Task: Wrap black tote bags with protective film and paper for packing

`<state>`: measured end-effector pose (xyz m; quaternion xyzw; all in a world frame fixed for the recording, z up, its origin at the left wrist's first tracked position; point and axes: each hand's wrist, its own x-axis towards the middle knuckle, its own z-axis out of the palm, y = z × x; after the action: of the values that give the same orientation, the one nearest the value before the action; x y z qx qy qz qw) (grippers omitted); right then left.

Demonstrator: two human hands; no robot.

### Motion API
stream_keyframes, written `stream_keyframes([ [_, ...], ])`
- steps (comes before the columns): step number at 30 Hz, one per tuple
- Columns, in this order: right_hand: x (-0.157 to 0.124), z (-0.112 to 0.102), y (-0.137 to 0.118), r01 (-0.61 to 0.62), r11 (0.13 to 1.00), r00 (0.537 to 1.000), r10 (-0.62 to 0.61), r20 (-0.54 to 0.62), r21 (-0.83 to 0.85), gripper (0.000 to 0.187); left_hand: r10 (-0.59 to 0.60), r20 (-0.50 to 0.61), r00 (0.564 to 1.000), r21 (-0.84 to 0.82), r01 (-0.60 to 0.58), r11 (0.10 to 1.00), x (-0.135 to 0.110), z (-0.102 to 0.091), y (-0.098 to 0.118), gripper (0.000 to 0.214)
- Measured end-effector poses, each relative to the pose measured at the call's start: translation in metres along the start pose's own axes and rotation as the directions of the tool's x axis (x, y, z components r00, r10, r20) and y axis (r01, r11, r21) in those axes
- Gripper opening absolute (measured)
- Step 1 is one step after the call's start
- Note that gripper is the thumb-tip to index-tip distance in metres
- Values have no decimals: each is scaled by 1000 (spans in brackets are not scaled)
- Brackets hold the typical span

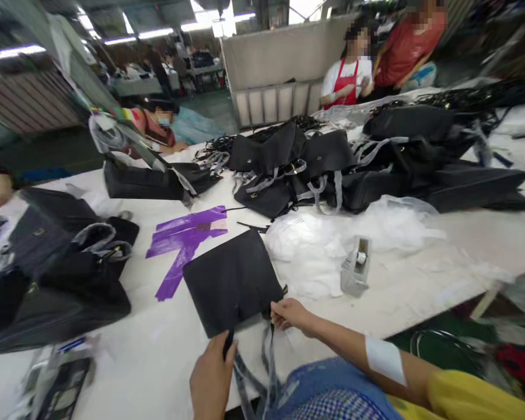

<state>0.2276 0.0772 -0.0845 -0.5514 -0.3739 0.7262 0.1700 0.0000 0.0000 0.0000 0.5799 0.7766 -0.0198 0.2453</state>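
Black, smooth and flat-faced, the bag [234, 277] lay on the worktop [153, 344] just right of the purple strips [177, 236], straps toward me. From my remote seat I had both hands on its near edge. The left grip [212, 376] was closed, thumb against fingers, on a dark strap [228, 344]; the right grip [292, 315] was pinched at the near edge's right end, though I couldn't tell whether on strap root or edge. Clear-wrapped straps [245, 370] trailed nearer me than the strips.

Handling, my guess: light, body fairly stiff and board-like, straps limp, wrapping slippery, face easy to scuff. Best hold: the strap roots or the near edge, not the wrapped lengths or the broad face.

Rest, quick: white wrapping [304, 251] and a grey dispenser [354, 277] right of the strips, past the bag; more black bags [271, 151] heaped beyond and right of them; another cluster of bags [61, 251] to their left.
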Motion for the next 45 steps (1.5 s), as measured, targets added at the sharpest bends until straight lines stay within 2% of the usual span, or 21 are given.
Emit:
stream_keyframes([
  [2, -16, 12, 2, -34, 999, 984, 33, 177, 5, 74, 62, 42, 997, -86, -58, 995, -12, 27, 7, 40],
  [5, -29, 32, 7, -74, 997, 947, 68, 313, 6, 69, 157, 73, 985, -338, -123, 933, -29, 65, 15, 42],
  [7, -28, 43, 10, -97, 995, 954, 92, 287, 3, 60, 197, 64, 978, -561, -128, 818, -37, 86, 17, 33],
  [9, -24, 50, 13, -102, 995, 970, 100, 222, 0, 50, 134, 75, 988, -765, -29, 643, -41, 100, 15, 31],
  [11, -20, 53, 16, -71, 997, 975, 67, 213, 13, 44, 14, 141, 990, -904, 123, 409, -42, 106, 9, 42],
  [13, -18, 54, 18, -23, 999, 974, 13, 228, 40, 44, -110, 221, 969, -948, 240, 207, -40, 105, 3, 51],
  [14, -18, 55, 19, -7, 998, 973, -6, 230, 54, 46, -168, 251, 953, -949, 276, 153, -38, 103, 2, 54],
  [16, -17, 58, 18, 4, 997, 969, -23, 245, 80, 53, -216, 311, 926, -933, 341, 118, -34, 99, 5, 58],
  [21, -14, 59, 15, 15, 998, 927, -35, 375, 57, 64, -42, 449, 892, -893, 447, -57, -31, 95, 32, 64],
  [23, -15, 55, 13, 43, 999, 927, -47, 372, 19, 61, -36, 466, 884, -885, 465, -30, -34, 97, 36, 65],
  [25, -17, 51, 10, 73, 997, 935, -67, 349, -3, 58, -69, 441, 895, -889, 446, 107, -38, 99, 30, 66],
  [27, -21, 47, 6, 77, 997, 930, -66, 363, -16, 57, -132, 346, 929, -880, 370, 298, -42, 99, 21, 65],
  [29, -25, 45, 3, 98, 992, 907, -56, 418, -79, 55, -198, 198, 960, -844, 270, 464, -47, 97, 13, 55],
  [31, -28, 43, 2, 174, 972, 885, -83, 458, -160, 49, -223, 56, 973, -793, 179, 582, -50, 95, 11, 46],
  [32, -28, 43, 2, 212, 959, 881, -104, 461, -189, 46, -202, 15, 979, -779, 138, 611, -51, 94, 13, 44],
  [34, -29, 41, 2, 240, 952, 885, -134, 446, -190, 44, -102, 17, 995, -801, 75, 594, -51, 92, 18, 43],
  [37, -32, 34, 0, 182, 980, 884, -127, 449, -81, 46, 100, 125, 987, -930, 81, 359, -51, 87, 25, 55],
  [39, -36, 26, -4, 116, 993, 886, -119, 449, 34, 45, 209, 181, 961, -958, 123, 261, -49, 79, 25, 64],
  [41, -42, 17, -7, 31, 990, 905, -86, 418, 137, 45, 229, 215, 949, -952, 151, 267, -40, 62, 22, 59],
  [42, -44, 11, -7, -9, 985, 916, -61, 397, 171, 45, 198, 206, 958, -946, 143, 290, -32, 50, 19, 54],
  [45, -46, -4, 0, -71, 986, 939, 15, 344, 151, 47, 31, 32, 999, -926, 18, 378, 14, 5, 10, 42],
])
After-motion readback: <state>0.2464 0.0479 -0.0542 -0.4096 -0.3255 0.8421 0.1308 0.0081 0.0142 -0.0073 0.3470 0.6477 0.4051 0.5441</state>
